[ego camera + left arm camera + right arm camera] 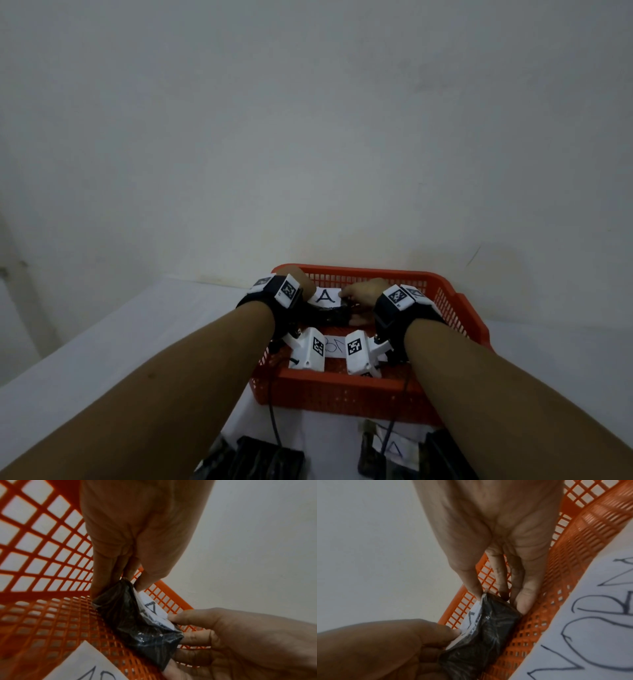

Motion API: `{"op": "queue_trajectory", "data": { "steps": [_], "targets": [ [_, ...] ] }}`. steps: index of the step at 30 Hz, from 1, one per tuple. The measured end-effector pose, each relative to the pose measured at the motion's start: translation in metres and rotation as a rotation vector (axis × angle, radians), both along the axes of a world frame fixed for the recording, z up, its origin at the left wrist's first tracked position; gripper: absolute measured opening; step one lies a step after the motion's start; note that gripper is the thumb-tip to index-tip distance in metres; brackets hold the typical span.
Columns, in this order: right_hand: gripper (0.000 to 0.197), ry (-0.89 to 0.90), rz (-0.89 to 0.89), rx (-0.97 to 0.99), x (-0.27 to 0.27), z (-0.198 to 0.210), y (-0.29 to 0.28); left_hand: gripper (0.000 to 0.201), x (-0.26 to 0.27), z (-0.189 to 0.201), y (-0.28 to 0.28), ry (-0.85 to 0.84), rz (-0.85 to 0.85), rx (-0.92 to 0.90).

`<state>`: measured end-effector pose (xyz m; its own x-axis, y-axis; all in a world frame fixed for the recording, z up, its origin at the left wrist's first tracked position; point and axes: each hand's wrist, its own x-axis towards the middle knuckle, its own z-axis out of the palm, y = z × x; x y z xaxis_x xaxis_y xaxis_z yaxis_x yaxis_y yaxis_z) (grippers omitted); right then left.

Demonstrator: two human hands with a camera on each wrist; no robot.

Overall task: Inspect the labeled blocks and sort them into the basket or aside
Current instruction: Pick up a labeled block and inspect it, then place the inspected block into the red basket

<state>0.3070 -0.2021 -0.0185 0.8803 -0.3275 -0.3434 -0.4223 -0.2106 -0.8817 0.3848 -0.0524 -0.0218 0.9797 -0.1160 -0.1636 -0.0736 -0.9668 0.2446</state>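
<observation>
The block (137,626) is a dark rectangular piece wrapped in glossy clear film, with a white paper label (150,609) marked "A" on one face. It sits low inside the red basket (442,301), at or just above the mesh floor; contact with the floor cannot be confirmed. Judged from its shape under the grip, the block is stiff and probably light. The film is likely slippery, and the wrinkled wrap may shift over the core. The short ends are the sound holding places; the label face should stay uncovered for reading.

The left hand (137,534) holds one short end. Its fingers (101,574) are drawn narrow, with the thumb opposing them across the block's end, and the label face lies on the thumb side.

The right hand (496,534) holds the opposite end. Its fingers (523,595) are likewise narrow, pinching the end between thumb and fingertips, with the basket wall just beyond the fingertips.

A paper sheet (590,628) with handwritten characters lies on the basket floor, nearer the wrists than the block.
</observation>
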Motion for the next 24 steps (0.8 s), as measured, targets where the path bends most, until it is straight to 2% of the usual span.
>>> {"op": "queue_trajectory", "data": {
  "steps": [2,4,8,9,10,13,15,19,20,22,24],
  "targets": [
    [0.017,0.003,0.007,-0.002,-0.001,0.001,0.001,0.038,0.062,-0.033,0.000,0.010,-0.012,0.175],
    [0.018,0.016,0.010,-0.024,-0.003,0.002,0.001,0.034,0.087,-0.045,-0.001,0.016,-0.019,0.162],
    [0.014,-0.002,0.093,-0.195,-0.002,0.011,-0.002,0.017,0.002,0.012,0.001,0.037,-0.052,-0.025],
    [0.019,-0.027,0.130,-0.230,-0.002,0.016,-0.005,0.028,-0.011,0.024,-0.001,0.008,-0.015,-0.114],
    [0.021,-0.057,0.147,-0.241,-0.003,0.023,-0.007,0.037,-0.027,0.040,-0.002,-0.088,-0.028,-0.112],
    [0.012,-0.116,0.096,-0.383,-0.013,0.051,-0.011,0.041,-0.047,0.075,-0.002,-0.265,-0.052,-0.195],
    [0.027,-0.155,0.075,-0.525,-0.018,0.070,-0.009,0.040,-0.049,0.094,-0.001,-0.291,-0.091,-0.256],
    [0.043,-0.258,0.114,-0.673,-0.051,0.108,-0.004,0.021,-0.074,0.123,0.003,-0.333,-0.233,-0.192],
    [0.048,-0.271,0.124,-0.714,-0.062,0.113,-0.004,0.022,-0.083,0.127,0.004,-0.353,-0.277,-0.179],
    [0.054,-0.273,0.142,-0.795,-0.084,0.120,-0.004,0.047,-0.104,0.130,0.008,-0.397,-0.335,-0.149],
    [0.063,-0.258,0.186,-0.859,-0.108,0.121,-0.005,0.060,-0.129,0.131,0.013,-0.424,-0.389,-0.110]
  ]
}}
